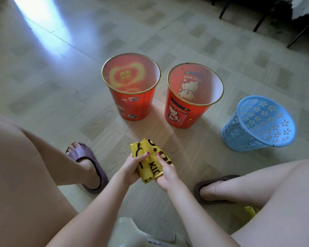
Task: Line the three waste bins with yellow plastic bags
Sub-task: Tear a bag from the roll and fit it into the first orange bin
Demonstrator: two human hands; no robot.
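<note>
Three bins stand on the tiled floor with no liner inside: a red bin (132, 106) with a gold emblem at the left, a red cartoon-cat bin (184, 113) in the middle, and a blue perforated bin (257, 129) at the right. Low in front of them I hold a folded yellow plastic bag (150, 164) with black print. My left hand (130, 168) grips its left side, thumb on top. My right hand (166, 172) pinches its right side, fingers underneath.
My bare legs and feet in purple slippers (89, 164) flank the hands. A pale plastic stool edge (132, 232) sits below me. Another bit of yellow plastic (250, 211) shows under my right leg. Dark chair legs (257, 24) stand at the far right.
</note>
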